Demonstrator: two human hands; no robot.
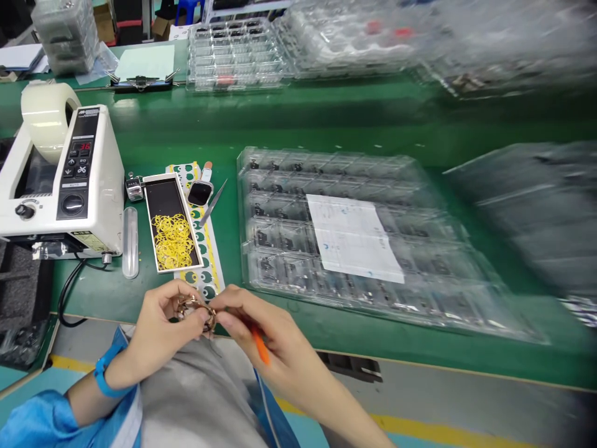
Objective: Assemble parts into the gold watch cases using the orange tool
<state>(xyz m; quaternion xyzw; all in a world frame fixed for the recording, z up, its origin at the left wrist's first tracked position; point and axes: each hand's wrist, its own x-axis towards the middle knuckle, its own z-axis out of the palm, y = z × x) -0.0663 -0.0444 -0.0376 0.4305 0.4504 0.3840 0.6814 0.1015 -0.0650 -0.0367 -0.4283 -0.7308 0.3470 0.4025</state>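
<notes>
My left hand (163, 326) wears a blue wristband (103, 372) and has its fingers closed round a small ring-shaped assembly (192, 305) with brownish, metallic-looking parts. At the right side of this piece, my right hand (254, 330) has thumb and forefinger pinched together. An orange tool handle (260, 345) lies inside the same hand; its tip is hidden. Just beyond my fingers stands a white-rimmed tray (199, 261) holding yellow ring-shaped pieces (173, 241). Under its right side runs a die-cut sheet (212, 261) in white and yellow, with tweezers (214, 202) and a smartwatch (199, 193) on it.
A tape dispenser (88, 180) stands on the left beside a clear narrow case (130, 242). To the right, a large clear blister tray (289, 280) carries a paper sheet (354, 239). More plastic trays (233, 56) and a clipboard (145, 65) occupy the rear shelf. The right edge is blurred.
</notes>
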